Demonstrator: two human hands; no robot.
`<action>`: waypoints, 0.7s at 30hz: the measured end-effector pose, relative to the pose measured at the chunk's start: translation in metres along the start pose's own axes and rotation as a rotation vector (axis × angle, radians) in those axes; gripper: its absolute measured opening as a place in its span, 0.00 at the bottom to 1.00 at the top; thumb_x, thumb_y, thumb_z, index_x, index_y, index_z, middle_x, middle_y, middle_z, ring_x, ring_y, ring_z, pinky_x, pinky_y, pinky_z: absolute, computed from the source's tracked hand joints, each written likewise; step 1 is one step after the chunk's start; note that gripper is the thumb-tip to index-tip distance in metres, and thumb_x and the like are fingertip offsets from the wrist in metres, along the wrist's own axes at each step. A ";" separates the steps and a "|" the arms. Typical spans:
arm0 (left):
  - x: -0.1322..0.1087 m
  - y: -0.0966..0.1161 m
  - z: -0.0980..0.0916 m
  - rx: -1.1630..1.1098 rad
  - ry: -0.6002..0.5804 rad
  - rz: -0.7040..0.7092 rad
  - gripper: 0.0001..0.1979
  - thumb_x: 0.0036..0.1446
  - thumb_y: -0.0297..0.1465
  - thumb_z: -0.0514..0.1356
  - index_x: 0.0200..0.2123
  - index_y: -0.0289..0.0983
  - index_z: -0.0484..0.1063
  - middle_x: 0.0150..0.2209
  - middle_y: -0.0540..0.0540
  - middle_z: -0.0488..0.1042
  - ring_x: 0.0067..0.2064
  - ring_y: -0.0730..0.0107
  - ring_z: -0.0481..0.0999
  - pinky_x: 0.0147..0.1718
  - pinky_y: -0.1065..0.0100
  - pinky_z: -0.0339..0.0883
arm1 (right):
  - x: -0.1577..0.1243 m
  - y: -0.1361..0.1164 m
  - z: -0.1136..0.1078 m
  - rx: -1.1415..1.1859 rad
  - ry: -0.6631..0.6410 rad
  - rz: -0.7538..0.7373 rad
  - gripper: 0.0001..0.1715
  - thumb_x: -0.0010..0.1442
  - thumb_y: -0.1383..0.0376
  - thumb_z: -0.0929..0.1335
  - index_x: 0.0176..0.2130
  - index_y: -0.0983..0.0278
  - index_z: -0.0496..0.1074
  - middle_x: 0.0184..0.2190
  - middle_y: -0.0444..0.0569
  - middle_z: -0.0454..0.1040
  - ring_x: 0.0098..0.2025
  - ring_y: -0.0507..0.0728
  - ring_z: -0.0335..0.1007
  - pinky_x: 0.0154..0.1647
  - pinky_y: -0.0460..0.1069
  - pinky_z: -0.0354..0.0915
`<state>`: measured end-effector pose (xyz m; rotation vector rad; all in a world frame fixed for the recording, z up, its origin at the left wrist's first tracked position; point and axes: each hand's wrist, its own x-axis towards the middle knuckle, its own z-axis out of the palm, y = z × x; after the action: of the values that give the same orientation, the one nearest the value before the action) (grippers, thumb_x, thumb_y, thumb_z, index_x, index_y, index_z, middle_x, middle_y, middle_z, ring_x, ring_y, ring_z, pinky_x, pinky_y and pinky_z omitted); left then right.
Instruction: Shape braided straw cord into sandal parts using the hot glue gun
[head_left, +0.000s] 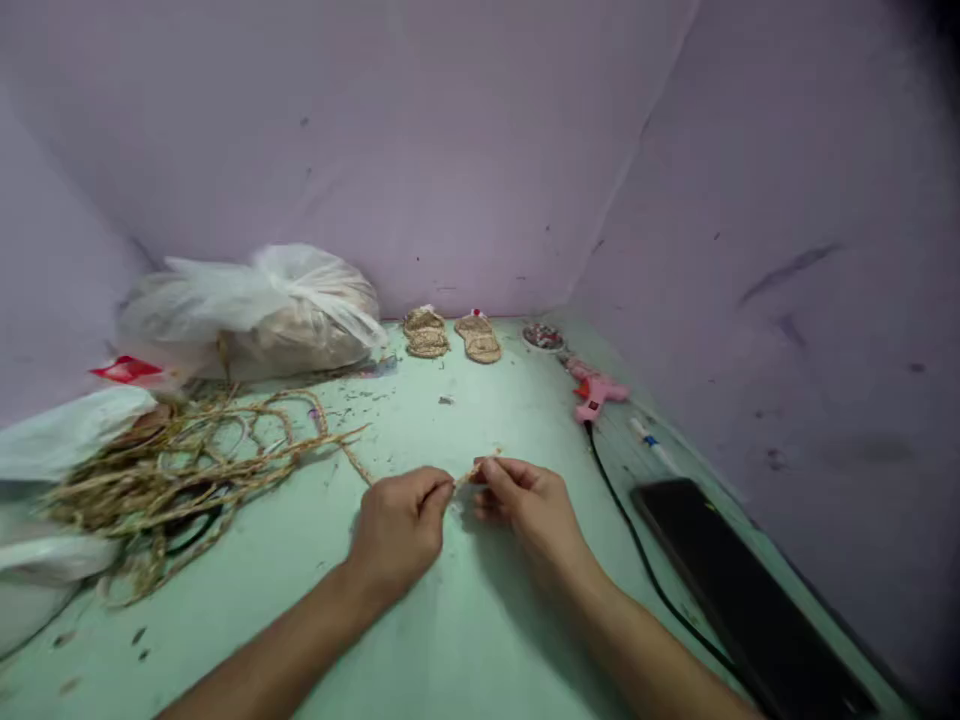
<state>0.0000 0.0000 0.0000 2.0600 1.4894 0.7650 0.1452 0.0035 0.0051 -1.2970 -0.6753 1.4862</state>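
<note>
My left hand (401, 525) is closed round a braided straw cord (358, 465), which runs back from the fist to a loose tangle of the same cord (225, 465) on the left. A short stretch of the cord spans the gap to my right hand (529, 500), whose thumb and index finger pinch it close to its end. Both hands are just above the pale green tabletop (442, 640), near the middle. Toward the wall stand two small woven straw slippers (427, 333), side by side; the right one carries a red bead-like spot.
A tied white plastic bag (259, 305) sits at the back left. On the right lie a pink glue gun (598, 394) with a black cable (637, 545), a dish of small pieces (542, 337) and a long black flat object (750, 600). Purple walls enclose the table.
</note>
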 end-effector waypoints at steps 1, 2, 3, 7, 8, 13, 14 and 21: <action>0.000 -0.001 0.002 0.051 -0.003 0.078 0.12 0.57 0.29 0.49 0.26 0.37 0.71 0.23 0.50 0.72 0.26 0.72 0.69 0.26 0.71 0.59 | -0.001 0.000 0.000 0.031 -0.014 0.034 0.20 0.41 0.55 0.74 0.28 0.70 0.75 0.24 0.47 0.73 0.21 0.47 0.65 0.22 0.44 0.64; -0.001 -0.002 0.004 0.087 0.013 0.144 0.12 0.57 0.28 0.49 0.27 0.37 0.71 0.24 0.49 0.72 0.27 0.71 0.69 0.27 0.70 0.59 | -0.002 0.001 -0.001 0.059 -0.024 0.058 0.20 0.41 0.55 0.74 0.29 0.69 0.76 0.25 0.47 0.74 0.22 0.48 0.65 0.22 0.43 0.63; -0.002 -0.002 0.005 0.108 0.047 0.197 0.12 0.57 0.27 0.49 0.28 0.37 0.71 0.25 0.49 0.73 0.28 0.70 0.70 0.29 0.70 0.60 | -0.003 0.002 -0.002 0.084 -0.030 0.070 0.20 0.42 0.55 0.74 0.30 0.69 0.76 0.26 0.47 0.74 0.23 0.48 0.66 0.22 0.42 0.63; -0.007 0.005 0.004 0.039 0.382 0.286 0.09 0.54 0.26 0.52 0.33 0.35 0.72 0.32 0.43 0.74 0.36 0.64 0.70 0.37 0.64 0.61 | -0.003 0.004 -0.007 0.154 -0.012 0.016 0.19 0.42 0.55 0.74 0.31 0.66 0.77 0.28 0.47 0.75 0.29 0.50 0.68 0.25 0.41 0.64; -0.009 0.008 0.003 -0.046 0.406 0.248 0.08 0.53 0.27 0.53 0.30 0.34 0.73 0.31 0.42 0.73 0.36 0.64 0.70 0.36 0.65 0.61 | -0.002 0.004 -0.009 0.168 0.007 -0.007 0.18 0.42 0.55 0.74 0.32 0.65 0.77 0.29 0.47 0.76 0.31 0.50 0.68 0.26 0.41 0.64; -0.015 0.023 0.007 -0.740 -0.052 -0.478 0.18 0.51 0.41 0.54 0.20 0.33 0.69 0.14 0.51 0.62 0.14 0.80 0.55 0.14 0.74 0.48 | -0.002 0.006 -0.015 0.176 0.024 -0.103 0.15 0.45 0.56 0.73 0.31 0.63 0.78 0.32 0.47 0.76 0.33 0.51 0.69 0.28 0.42 0.65; -0.014 0.023 0.007 -0.868 -0.082 -0.605 0.18 0.50 0.43 0.54 0.23 0.32 0.70 0.15 0.51 0.64 0.13 0.81 0.53 0.12 0.75 0.44 | -0.002 0.007 -0.016 0.150 0.003 -0.126 0.14 0.46 0.56 0.73 0.31 0.63 0.78 0.32 0.48 0.77 0.33 0.51 0.70 0.29 0.42 0.65; 0.000 0.016 0.001 -1.170 -0.039 -0.810 0.12 0.38 0.35 0.62 0.21 0.31 0.69 0.19 0.49 0.69 0.13 0.84 0.56 0.09 0.78 0.44 | -0.009 0.014 -0.012 -0.013 -0.262 -0.168 0.14 0.49 0.59 0.71 0.35 0.65 0.77 0.25 0.49 0.76 0.28 0.53 0.71 0.25 0.46 0.66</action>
<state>0.0120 -0.0049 0.0101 0.5419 1.1973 0.8929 0.1513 -0.0119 -0.0071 -1.0366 -0.9422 1.5281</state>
